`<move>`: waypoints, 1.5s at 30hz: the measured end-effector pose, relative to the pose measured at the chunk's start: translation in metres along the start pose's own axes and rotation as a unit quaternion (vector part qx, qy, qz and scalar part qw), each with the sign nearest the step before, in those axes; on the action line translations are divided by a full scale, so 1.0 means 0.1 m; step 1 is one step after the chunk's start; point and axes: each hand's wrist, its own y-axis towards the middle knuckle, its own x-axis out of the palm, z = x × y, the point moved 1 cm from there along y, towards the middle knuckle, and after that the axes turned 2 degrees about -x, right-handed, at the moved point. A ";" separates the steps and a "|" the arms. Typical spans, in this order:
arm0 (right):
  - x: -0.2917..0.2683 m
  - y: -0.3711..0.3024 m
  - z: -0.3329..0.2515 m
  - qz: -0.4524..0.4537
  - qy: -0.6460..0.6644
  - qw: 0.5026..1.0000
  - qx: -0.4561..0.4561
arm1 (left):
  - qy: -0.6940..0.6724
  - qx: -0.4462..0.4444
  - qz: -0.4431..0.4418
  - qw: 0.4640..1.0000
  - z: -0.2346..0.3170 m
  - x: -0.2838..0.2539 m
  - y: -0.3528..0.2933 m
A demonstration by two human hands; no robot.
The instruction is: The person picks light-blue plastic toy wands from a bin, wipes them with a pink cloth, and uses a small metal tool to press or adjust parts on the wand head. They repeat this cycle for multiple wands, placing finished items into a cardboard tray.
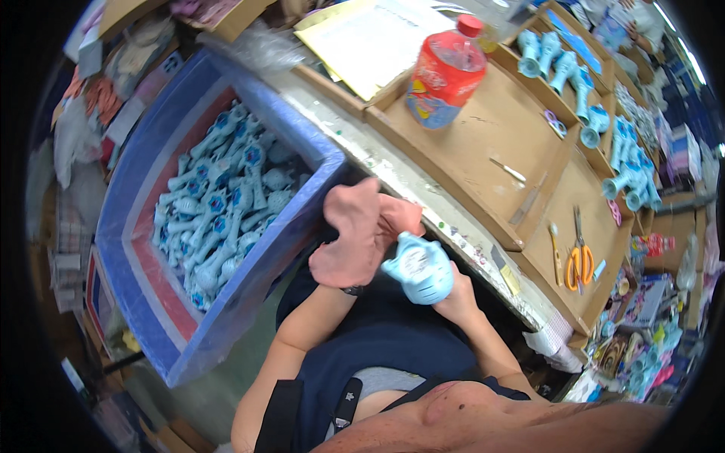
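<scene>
My right hand point(458, 302) is closed around the side of a light blue moulded piece point(424, 272), rounded and hollow-looking, with a pale patch on its face and small slits below. Soft pink material point(349, 238), like a loose glove or cloth, covers my left hand from the wristband up. It reaches across to the upper edge of the blue piece. The fingers of that hand are hidden under the pink, so their grip does not show. Both hands are in front of my body, beside the bench edge.
To the left stands a large blue bin point(260, 249) filled with light blue moulded parts point(219, 192). Cardboard trays point(483, 143) line the bench, with a red bottle point(447, 72), orange-handled scissors point(580, 260), a brush point(556, 253) and several blue pieces point(559, 68).
</scene>
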 end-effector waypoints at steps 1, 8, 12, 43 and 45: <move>0.02 0.00 -0.04 0.026 0.013 0.999 0.014 | 0.175 0.038 0.028 0.984 -0.03 0.02 -0.06; -0.06 -0.04 -0.32 0.043 -0.081 0.996 0.014 | 0.562 0.114 -0.003 0.819 -0.31 0.24 -0.22; -0.45 -0.28 -0.14 0.146 -0.173 0.972 -0.063 | 0.200 -0.006 -0.110 0.973 -0.44 0.24 -0.09; -1.21 0.35 -0.16 0.294 -0.172 0.939 -0.049 | 0.485 0.139 -0.188 0.843 -0.40 0.59 -0.05; -1.21 0.36 -0.15 0.309 -0.143 0.939 -0.048 | 0.492 0.138 -0.182 0.840 -0.37 0.59 -0.04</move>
